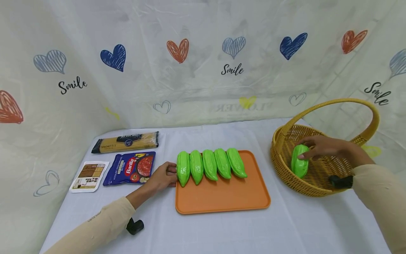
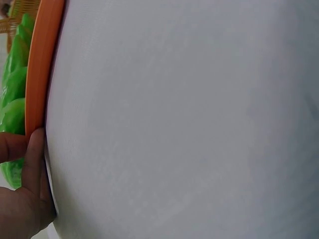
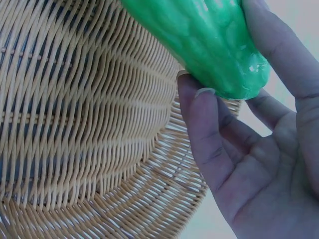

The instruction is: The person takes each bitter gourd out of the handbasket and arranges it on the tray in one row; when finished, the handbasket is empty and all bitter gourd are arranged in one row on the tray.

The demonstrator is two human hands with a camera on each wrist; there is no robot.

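My right hand (image 1: 323,148) holds a shiny green bitter melon (image 1: 299,165) between thumb and fingers, inside the wicker basket (image 1: 276,158). In the right wrist view, the thumb lies along one side of the bitter melon (image 3: 214,45) and fingertips touch its other side. At the left, my left hand (image 1: 163,176) pinches the rim of an orange tray (image 1: 222,199). The left wrist view shows fingers outside the tray rim (image 2: 37,74) and the thumb over it. Several green bitter melons (image 1: 209,165) lie side by side along the tray's far half, pointed ends toward me.
Left of the tray lie a blue Barilla pouch (image 1: 131,168), a spaghetti pack (image 1: 127,142) and a white-edged flat packet (image 1: 89,176). A tall arched handle (image 1: 336,101) rises over the basket. White cloth (image 1: 222,233) covers the table; a heart-printed curtain (image 1: 196,84) hangs behind.
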